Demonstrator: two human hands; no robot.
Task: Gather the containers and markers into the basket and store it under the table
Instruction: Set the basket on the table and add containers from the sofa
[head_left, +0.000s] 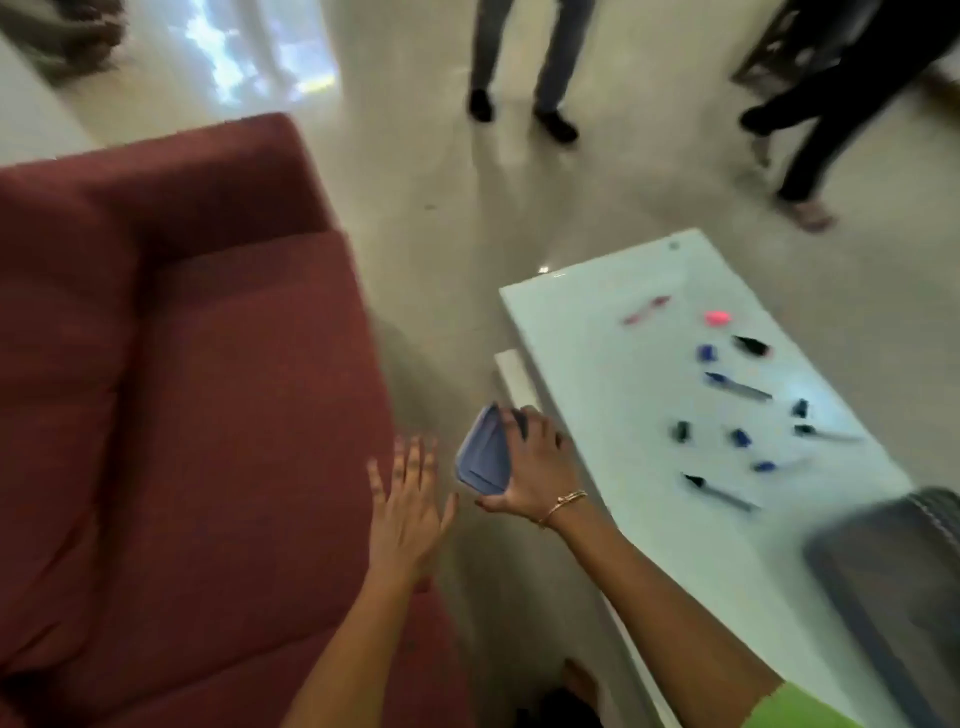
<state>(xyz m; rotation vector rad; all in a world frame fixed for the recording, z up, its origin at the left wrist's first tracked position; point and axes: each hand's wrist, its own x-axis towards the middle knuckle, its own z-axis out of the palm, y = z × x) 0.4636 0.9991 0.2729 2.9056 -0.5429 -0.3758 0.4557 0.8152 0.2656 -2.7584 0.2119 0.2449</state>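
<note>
Sofa (182, 389) left of both hands. Desk (597, 332) right of right hand; basket (883, 582) at its near end, well right of right hand. Markers (737, 387), blurred, roughly ten counted, scattered on desk right of right hand. One container (480, 452) clamped in right hand (535, 467), between both hands. Left hand (405, 504) spread, empty. Risk: container dropped if one-handed hold slips; markers rolled off desk if knocked.

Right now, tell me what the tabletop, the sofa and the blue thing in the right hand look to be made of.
Tabletop: probably glass or glossy lacquer, white; it carries a soft sheen and reflections.
Sofa: woven fabric, matte dark red, with soft seams and creases.
Blue thing in the right hand: likely smooth plastic, a flat periwinkle piece with moulded edges, though blur leaves this uncertain.
</note>
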